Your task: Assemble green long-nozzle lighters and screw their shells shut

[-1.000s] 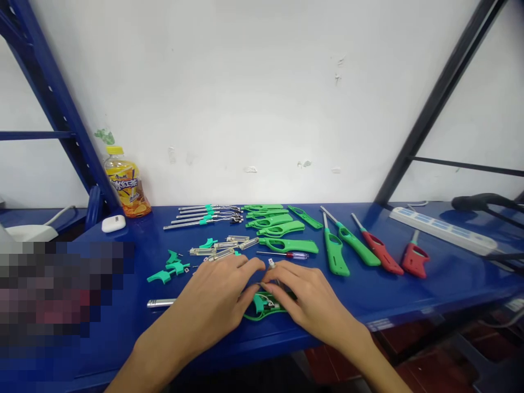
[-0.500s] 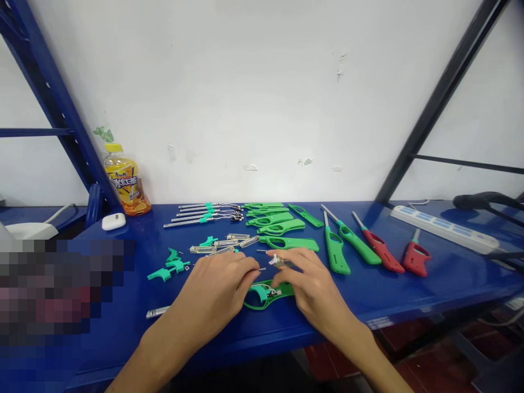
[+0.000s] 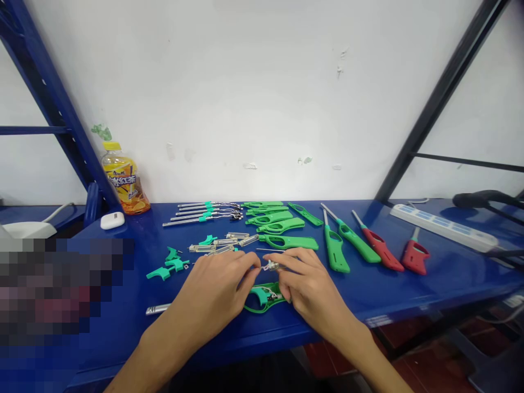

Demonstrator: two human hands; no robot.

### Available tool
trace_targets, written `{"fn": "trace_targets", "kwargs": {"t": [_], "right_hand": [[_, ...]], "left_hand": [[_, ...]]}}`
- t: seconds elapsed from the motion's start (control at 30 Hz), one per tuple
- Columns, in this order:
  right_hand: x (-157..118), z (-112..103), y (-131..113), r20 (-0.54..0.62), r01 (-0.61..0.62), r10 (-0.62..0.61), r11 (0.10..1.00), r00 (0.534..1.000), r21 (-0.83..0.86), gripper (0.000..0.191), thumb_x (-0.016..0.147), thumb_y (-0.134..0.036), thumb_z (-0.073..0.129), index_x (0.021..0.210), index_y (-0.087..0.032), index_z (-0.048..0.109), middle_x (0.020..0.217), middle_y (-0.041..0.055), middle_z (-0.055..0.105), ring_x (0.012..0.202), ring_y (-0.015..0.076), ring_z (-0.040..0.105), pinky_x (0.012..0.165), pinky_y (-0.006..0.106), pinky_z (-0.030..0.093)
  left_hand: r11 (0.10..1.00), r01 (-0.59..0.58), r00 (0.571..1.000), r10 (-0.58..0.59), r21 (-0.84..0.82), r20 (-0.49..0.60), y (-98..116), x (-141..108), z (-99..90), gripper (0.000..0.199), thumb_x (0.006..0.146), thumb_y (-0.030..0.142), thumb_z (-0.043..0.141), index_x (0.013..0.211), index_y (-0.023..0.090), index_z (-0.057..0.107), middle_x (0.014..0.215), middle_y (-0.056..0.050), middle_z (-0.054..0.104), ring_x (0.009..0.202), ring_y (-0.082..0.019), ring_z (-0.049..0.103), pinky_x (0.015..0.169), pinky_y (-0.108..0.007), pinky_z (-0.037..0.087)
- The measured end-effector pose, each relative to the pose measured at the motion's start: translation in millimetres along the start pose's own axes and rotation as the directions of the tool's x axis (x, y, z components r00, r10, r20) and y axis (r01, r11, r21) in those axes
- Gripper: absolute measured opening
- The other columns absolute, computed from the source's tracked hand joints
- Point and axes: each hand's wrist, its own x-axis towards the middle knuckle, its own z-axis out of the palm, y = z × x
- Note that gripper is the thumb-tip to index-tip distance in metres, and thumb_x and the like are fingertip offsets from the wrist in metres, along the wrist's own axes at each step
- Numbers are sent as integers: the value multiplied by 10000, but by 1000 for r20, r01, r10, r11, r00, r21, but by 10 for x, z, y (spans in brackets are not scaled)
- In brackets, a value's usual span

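My left hand (image 3: 223, 286) pinches the end of a thin tube or wire, mostly hidden by its fingers. Between the fingertips of my right hand (image 3: 307, 278) is a small clear cartridge (image 3: 273, 265), its metal end turned toward my left fingertips. The two parts meet or nearly meet. Just below lies an open green lighter half-shell (image 3: 256, 309), holding a teal trigger (image 3: 261, 295) and thin wires. A silver lighter tube (image 3: 158, 309) sticks out left of my left wrist. Behind my hands lie several clear cartridges (image 3: 202, 248) and a thin metal rod (image 3: 269, 250).
Several teal triggers (image 3: 159, 273), wired tubes (image 3: 192, 214) and green shells (image 3: 286, 242) lie around the hands. To the right are green lighters (image 3: 336, 251), red lighters (image 3: 380, 248) and a power strip (image 3: 444, 226). A bottle (image 3: 125, 183) and white case (image 3: 112, 220) are at left.
My right hand has brought the cartridge slightly left, closer to my left fingertips. Its lower fingers have drawn back from the green half-shell, showing the wires more.
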Motion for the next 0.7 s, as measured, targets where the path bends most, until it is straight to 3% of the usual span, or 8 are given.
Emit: {"fn": "trace_targets", "kwargs": {"t": [0.7], "right_hand": [[-1,-8,-24,71,4,-2,999,997,-34,370,881,96,492,668,-202,544,1273,32,767,1044,252,606,876,444,467]], "left_hand": [[992,-85,995,89,92,-46,-4,5,54,215,1071,206,508,965,204,694,904,-15,722,811,-218,674,663,-325,430]]}}
